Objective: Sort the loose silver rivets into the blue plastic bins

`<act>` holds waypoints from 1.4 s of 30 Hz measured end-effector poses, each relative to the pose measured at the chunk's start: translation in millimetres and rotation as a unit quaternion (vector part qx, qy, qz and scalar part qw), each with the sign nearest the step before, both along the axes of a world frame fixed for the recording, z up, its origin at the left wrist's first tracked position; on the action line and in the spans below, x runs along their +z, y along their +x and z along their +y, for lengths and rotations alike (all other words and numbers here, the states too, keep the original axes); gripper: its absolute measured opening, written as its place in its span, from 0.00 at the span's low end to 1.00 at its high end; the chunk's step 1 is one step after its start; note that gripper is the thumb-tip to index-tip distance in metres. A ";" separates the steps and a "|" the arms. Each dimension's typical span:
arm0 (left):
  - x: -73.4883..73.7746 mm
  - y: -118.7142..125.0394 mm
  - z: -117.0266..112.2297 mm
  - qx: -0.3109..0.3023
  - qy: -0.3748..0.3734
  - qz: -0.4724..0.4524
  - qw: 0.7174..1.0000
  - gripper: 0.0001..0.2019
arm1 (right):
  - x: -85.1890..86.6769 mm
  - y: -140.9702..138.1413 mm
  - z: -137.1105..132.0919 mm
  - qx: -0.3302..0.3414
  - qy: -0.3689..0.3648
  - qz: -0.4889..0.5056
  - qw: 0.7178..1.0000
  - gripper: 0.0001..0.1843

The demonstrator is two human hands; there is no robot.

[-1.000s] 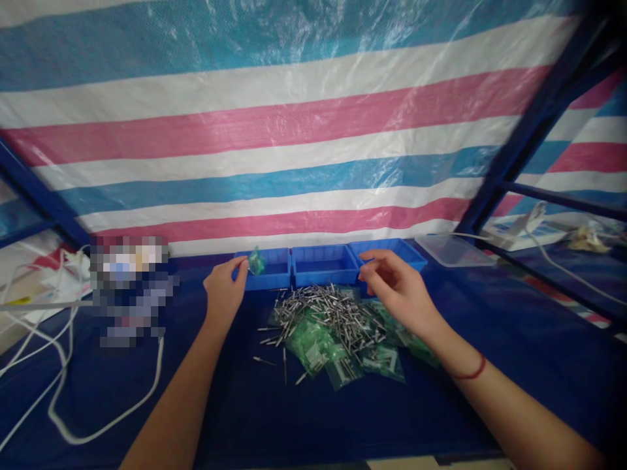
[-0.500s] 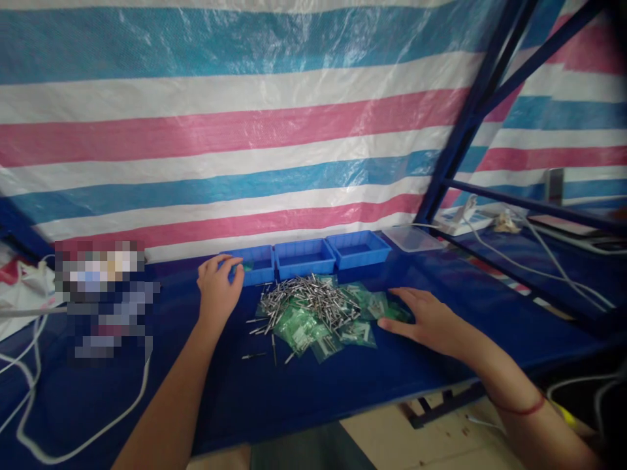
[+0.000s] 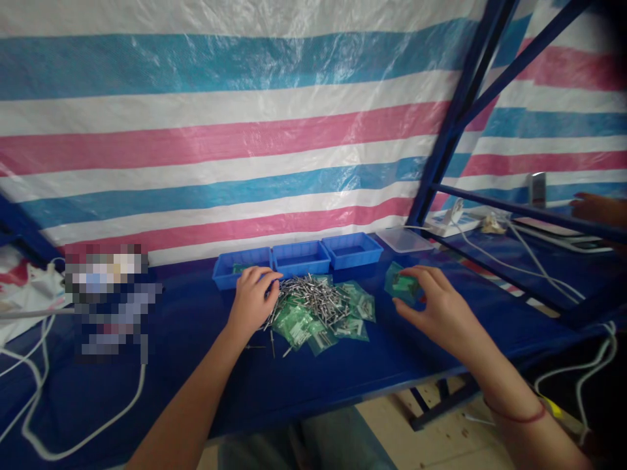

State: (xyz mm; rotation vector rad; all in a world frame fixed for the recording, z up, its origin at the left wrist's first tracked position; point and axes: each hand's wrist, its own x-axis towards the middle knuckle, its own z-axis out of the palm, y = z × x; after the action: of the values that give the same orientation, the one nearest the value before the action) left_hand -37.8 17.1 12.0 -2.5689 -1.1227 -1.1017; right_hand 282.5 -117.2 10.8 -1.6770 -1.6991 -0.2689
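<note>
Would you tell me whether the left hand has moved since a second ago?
Yes. The left hand has left the leftmost blue tray, now resting nearer the person on the pile of metal pins.

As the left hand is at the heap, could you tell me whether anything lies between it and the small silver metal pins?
Nothing visible does: the left hand already rests on the edge of the silver metal pins, beside the green plastic bags.

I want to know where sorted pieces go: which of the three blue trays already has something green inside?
The leftmost blue tray, just behind the left hand: a green piece shows inside it. The middle tray and the rightmost tray show only bare blue floors.
</note>
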 end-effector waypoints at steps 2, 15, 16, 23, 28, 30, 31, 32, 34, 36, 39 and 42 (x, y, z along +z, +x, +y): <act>3.7 2.0 -4.3 -0.021 -0.011 -0.004 1.000 0.10 | 13.4 -14.9 6.2 0.006 0.035 0.017 0.999 0.23; -1.0 12.6 -13.0 -0.032 -0.210 -0.167 0.963 0.09 | 23.8 -114.0 109.4 0.375 -0.085 0.193 0.903 0.33; -1.6 12.4 -11.8 -0.030 -0.218 -0.175 0.960 0.10 | 20.8 -112.3 114.4 0.373 -0.102 0.225 0.894 0.30; -6.6 16.9 -9.6 -0.022 -0.241 -0.165 0.956 0.10 | 1.7 -102.2 127.0 0.357 -0.131 0.392 0.838 0.15; -11.1 18.3 -5.8 -0.005 -0.240 -0.178 0.954 0.12 | -5.2 -104.1 122.6 0.359 -0.149 0.436 0.812 0.16; -10.3 18.1 -5.1 -0.006 -0.238 -0.179 0.954 0.12 | -7.4 -103.8 122.3 0.356 -0.146 0.434 0.815 0.16; -9.3 18.2 -5.2 -0.010 -0.238 -0.176 0.955 0.12 | -8.3 -103.2 122.4 0.353 -0.142 0.431 0.818 0.16; -8.2 18.2 -5.6 -0.014 -0.237 -0.172 0.956 0.12 | -9.1 -102.4 122.5 0.350 -0.138 0.427 0.822 0.15; -6.0 18.6 -6.7 -0.014 -0.236 -0.168 0.957 0.12 | -9.9 -100.7 122.6 0.343 -0.131 0.417 0.832 0.15; -4.6 18.9 -8.0 -0.007 -0.244 -0.176 0.954 0.12 | -9.7 -99.5 122.4 0.334 -0.125 0.414 0.838 0.16; -4.3 19.2 -9.5 -0.002 -0.263 -0.206 0.942 0.12 | -8.8 -99.4 122.0 0.326 -0.119 0.424 0.837 0.17; -4.4 19.2 -10.4 -0.014 -0.282 -0.236 0.930 0.13 | -8.1 -101.4 121.2 0.324 -0.122 0.434 0.832 0.18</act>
State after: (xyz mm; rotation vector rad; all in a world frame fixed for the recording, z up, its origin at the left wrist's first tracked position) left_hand -18.6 6.7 7.6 -2.7968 -1.7364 -1.6754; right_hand 181.1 4.0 2.8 -0.9912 -1.4620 0.9340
